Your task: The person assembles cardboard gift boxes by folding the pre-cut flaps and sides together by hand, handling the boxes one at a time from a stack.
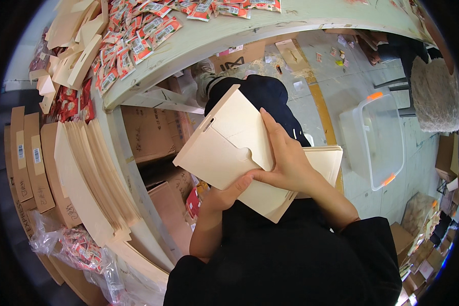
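A cream paperboard box (220,155) with a tucked flap and a small curved notch sits between my hands, tilted above my lap. My left hand (223,198) grips its lower left edge, thumb on top and the other fingers hidden beneath. Across the right side of the box lies my right hand (285,155), its thumb pressed on the face near the notch and its fingers along the edge. More cream paperboard pieces (325,159) lie stacked under my right wrist, partly covered by the arm.
A pale table (209,48) curves around ahead and to the left, bearing many red-and-white packets (153,33). Flat cream cartons (89,176) stand in a row at left, near a clear bag of packets (81,250). A clear plastic bin (380,148) stands on the floor at right.
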Motion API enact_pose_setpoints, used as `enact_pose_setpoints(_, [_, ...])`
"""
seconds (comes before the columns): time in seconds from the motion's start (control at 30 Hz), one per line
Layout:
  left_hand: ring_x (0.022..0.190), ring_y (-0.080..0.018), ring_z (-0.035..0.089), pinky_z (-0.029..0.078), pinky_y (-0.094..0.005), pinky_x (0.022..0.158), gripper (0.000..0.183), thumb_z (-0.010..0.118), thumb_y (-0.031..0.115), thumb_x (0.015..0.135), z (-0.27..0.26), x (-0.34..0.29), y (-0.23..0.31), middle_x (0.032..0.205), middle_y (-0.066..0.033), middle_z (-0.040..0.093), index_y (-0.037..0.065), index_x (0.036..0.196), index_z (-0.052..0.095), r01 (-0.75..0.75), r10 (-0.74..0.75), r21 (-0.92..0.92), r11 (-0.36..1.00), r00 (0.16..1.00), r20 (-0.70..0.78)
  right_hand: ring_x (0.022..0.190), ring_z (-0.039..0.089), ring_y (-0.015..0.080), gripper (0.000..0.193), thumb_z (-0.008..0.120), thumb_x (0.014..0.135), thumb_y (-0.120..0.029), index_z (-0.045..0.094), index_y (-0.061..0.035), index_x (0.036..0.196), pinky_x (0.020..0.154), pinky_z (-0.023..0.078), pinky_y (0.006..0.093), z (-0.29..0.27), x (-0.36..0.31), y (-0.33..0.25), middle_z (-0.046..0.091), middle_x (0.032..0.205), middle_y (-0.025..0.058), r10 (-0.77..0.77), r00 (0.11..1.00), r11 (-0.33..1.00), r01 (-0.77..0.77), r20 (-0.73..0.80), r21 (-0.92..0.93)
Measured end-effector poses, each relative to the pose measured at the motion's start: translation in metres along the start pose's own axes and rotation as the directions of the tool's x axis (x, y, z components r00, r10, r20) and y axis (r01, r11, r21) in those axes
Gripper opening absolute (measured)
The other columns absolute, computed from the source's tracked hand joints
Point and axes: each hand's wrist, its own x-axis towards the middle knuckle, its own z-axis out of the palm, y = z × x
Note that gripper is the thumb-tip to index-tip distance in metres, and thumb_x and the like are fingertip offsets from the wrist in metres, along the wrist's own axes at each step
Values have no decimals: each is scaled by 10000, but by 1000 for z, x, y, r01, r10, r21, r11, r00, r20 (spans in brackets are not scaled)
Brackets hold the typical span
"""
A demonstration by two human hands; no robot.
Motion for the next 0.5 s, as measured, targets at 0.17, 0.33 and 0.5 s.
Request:
enact_pose_setpoints(0.17, [909, -169, 524, 420, -267, 784, 309, 537, 64, 814, -7, -6, -12, 985, -83, 560, -21, 1108, 498, -42, 74, 298, 954, 993, -96, 892, 541, 317, 786, 707, 584, -132, 326, -10, 1260, 753, 458, 333, -14, 2, -9, 507, 1045, 184, 19, 995, 998, -13, -94, 66])
enact_pose_setpoints(0.33, [873, -163, 539, 429, -259, 762, 284, 561, 24, 789, -3, -7, -16, 969, -82, 565, -30, 1062, 510, 26, 33, 193, 981, 953, -300, 930, 555, 209, 675, 674, 540, 2, 450, -17, 1177, 783, 432, 290, -35, 2, -5, 564, 1053, 119, 4, 957, 1000, -4, -289, 0])
enact_pose_setpoints(0.5, [892, -175, 531, 424, -275, 791, 292, 542, 78, 813, -2, -2, -31, 987, -91, 554, -29, 1079, 489, 16, 78, 235, 972, 919, -387, 934, 551, 291, 501, 640, 570, 36, 503, 61, 1051, 740, 467, 345, -10, -22, -29, 542, 1044, 190, -378, 856, 925, 331, -354, -186])
